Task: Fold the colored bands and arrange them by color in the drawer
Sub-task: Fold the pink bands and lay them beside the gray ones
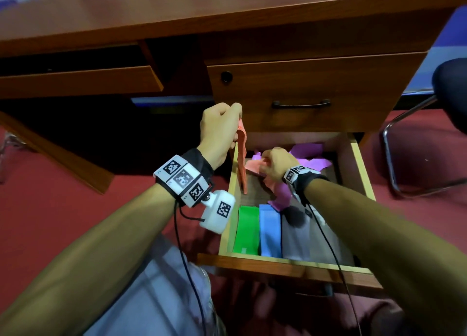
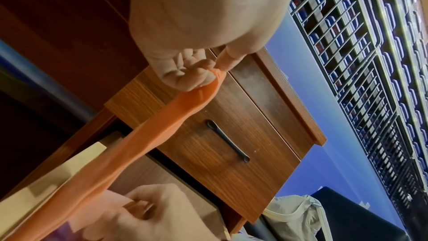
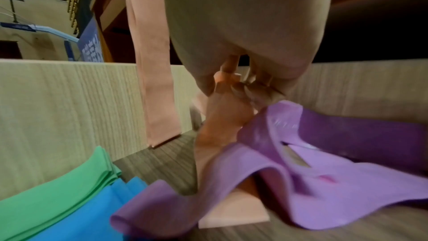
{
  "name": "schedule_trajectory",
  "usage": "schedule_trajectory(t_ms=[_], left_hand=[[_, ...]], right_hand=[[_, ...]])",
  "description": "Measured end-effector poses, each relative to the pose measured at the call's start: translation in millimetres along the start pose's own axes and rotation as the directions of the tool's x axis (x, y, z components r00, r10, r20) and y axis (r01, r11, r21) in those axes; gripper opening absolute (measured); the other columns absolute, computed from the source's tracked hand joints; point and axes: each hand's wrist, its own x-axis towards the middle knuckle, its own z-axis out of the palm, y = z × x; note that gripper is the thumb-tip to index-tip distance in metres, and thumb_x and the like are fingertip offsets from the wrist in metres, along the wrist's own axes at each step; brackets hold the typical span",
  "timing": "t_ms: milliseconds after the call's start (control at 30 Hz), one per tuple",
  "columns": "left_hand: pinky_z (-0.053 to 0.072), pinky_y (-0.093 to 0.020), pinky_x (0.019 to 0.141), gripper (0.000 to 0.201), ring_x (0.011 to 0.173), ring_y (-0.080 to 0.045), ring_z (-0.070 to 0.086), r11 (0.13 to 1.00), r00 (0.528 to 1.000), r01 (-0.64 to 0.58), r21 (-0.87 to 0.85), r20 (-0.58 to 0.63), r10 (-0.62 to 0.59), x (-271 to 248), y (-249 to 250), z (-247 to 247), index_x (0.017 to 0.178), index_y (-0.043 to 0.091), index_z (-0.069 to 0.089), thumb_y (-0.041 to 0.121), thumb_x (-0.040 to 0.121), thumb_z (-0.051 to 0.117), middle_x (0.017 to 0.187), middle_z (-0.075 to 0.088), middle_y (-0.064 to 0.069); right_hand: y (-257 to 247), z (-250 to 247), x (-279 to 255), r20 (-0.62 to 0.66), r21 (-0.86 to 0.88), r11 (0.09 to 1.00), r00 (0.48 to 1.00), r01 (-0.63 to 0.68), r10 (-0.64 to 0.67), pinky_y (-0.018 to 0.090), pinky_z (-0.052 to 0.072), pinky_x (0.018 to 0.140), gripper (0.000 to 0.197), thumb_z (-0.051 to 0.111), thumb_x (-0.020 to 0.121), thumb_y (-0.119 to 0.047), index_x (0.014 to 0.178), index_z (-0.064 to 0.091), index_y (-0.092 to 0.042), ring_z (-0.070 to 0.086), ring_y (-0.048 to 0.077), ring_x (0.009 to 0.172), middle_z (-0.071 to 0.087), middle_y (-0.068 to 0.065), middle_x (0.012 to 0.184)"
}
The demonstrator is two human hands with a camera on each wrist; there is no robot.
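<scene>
Red carpet and a dark wooden bench fill the head view, with an open drawer [image 1: 358, 163] pulled out at lower centre. From that drawer an orange band [image 1: 242, 156] rises: its long axis runs nearly upright in the middle of the frame, from the drawer floor up along the drawer's left wall to the left hand [image 1: 220, 130], which pinches its top end in curled fingers above the left rim. The right hand [image 1: 274, 165] sits lower and to the right, inside the drawer, fingers curled on more orange material amid loose purple bands [image 1: 310, 156]; whether that is the same band's other end I cannot tell. Judging by this, the fold turns on bringing the high left end down toward the low right one, and the right hand is the nearer to the drawer floor. At the drawer's front, lower centre, lie folded stacks side by side: green bands [image 1: 246, 230], blue bands [image 1: 270, 232], then grey bands [image 1: 295, 239]. A closed upper drawer [image 1: 303, 92] sits above, and a chair [image 1: 449, 100] at the right edge.
</scene>
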Motion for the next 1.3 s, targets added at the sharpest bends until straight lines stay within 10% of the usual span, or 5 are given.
schedule_trajectory(t_ms=[433,633,767,1067,1300], left_hand=[[0.027,-0.02,0.04,0.019,0.038,-0.015,0.04,0.995,0.997,0.005,0.103,0.079,-0.013,-19.4,3.2,22.3,0.058,0.017,0.05,0.019,0.076,0.057,0.048,0.042,-0.001],[0.028,-0.019,0.039,0.012,0.039,-0.016,0.044,0.987,0.993,-0.041,0.158,0.117,0.022,-28.0,-3.6,35.5,0.064,0.014,0.057,0.023,0.073,0.057,0.053,0.05,-0.005],[0.028,-0.018,0.039,0.013,0.039,-0.017,0.044,0.985,0.993,-0.044,0.166,0.12,0.024,-25.3,-5.0,39.5,0.067,0.012,0.06,0.025,0.07,0.057,0.053,0.05,-0.006],[0.028,-0.017,0.04,0.011,0.038,-0.016,0.047,0.985,0.989,-0.033,0.172,0.145,0.007,-17.6,-10.3,36.9,0.066,0.014,0.058,0.023,0.072,0.058,0.054,0.05,-0.004],[0.029,-0.019,0.042,0.013,0.042,-0.019,0.047,0.982,0.987,-0.027,0.186,0.162,-0.003,-15.6,-13.4,33.3,0.063,0.016,0.058,0.027,0.071,0.059,0.053,0.049,-0.002]], right_hand=[[47.1,-89.1,-116.7,-0.227,0.298,0.953,0.974,0.049,0.021,0.019,0.033,0.068,0.031,0.061,0.095,-0.041,0.076,0.078,-0.023,0.057,0.005,0.069,0.067,-0.008,0.068],[82.5,-82.0,-130.9,0.036,0.086,0.976,0.98,-0.2,0.198,0.03,0.04,0.059,0.032,0.061,0.086,-0.021,0.056,0.058,-0.012,0.05,0.025,0.06,0.058,0.004,0.057],[82.8,-77.6,-135.0,0.221,-0.172,0.956,0.936,-0.239,0.274,0.029,0.046,0.069,0.023,0.071,0.08,-0.034,0.08,0.053,-0.019,0.059,0.024,0.08,0.059,0.005,0.082],[60.7,-54.9,-107.0,0.249,-0.138,0.973,0.944,-0.185,0.215,0.036,0.055,0.081,0.027,0.064,0.088,-0.03,0.101,0.069,-0.007,0.066,0.031,0.093,0.071,0.013,0.103],[61.8,-37.1,-115.5,0.29,-0.238,0.913,0.872,-0.332,0.393,0.027,0.053,0.068,0.026,0.067,0.075,-0.033,0.091,0.066,-0.012,0.068,0.023,0.084,0.063,0.001,0.077]])
